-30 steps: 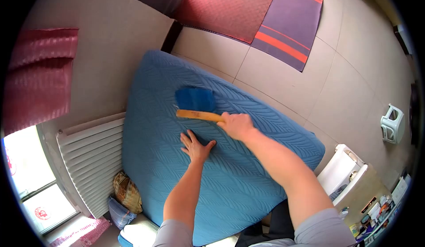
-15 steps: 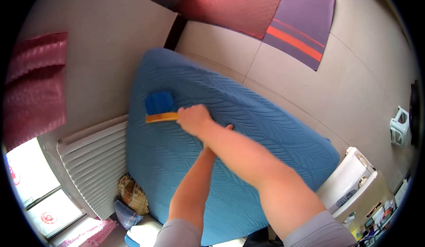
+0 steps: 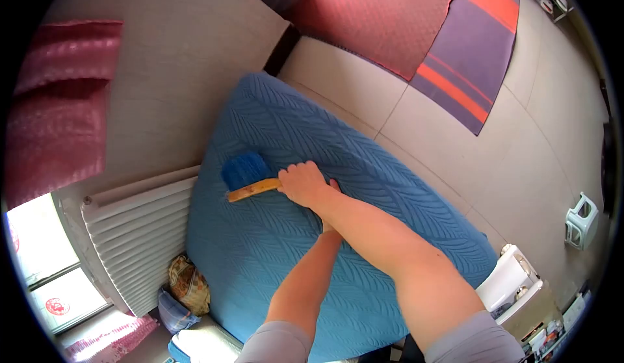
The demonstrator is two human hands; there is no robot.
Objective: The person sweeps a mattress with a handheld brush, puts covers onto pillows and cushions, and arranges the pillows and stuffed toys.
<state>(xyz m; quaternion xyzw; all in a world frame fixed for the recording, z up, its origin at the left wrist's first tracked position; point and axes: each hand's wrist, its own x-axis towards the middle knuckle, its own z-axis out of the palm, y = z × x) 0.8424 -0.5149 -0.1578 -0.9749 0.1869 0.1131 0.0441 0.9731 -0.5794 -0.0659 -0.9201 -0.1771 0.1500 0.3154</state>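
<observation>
My right hand (image 3: 302, 182) is closed around the yellow wooden handle of a bed brush (image 3: 246, 171). Its blue bristles rest against the blue quilted bed cover (image 3: 273, 259), towards the left side of the mattress. Crossing beneath my right forearm, my left hand (image 3: 329, 224) lies on the cover. Most of it is hidden, but a stretched fingertip shows past the forearm, and I see nothing held there. The cover has a leaf pattern and some shallow creases.
A white radiator (image 3: 143, 233) stands along the bed's left side, below a pink curtain (image 3: 62, 103). Cushions (image 3: 188, 285) lie at the lower left. Beyond the bed are a red mat (image 3: 383, 22), a striped mat (image 3: 468, 57) and a pale stool (image 3: 580, 222). A white cabinet (image 3: 510, 282) adjoins the right corner.
The view has shifted, so the bed and mats sit further right in the picture. The brush, blurred before, now appears sharp and slightly nearer me on the cover. Both hands keep their hold and place.
</observation>
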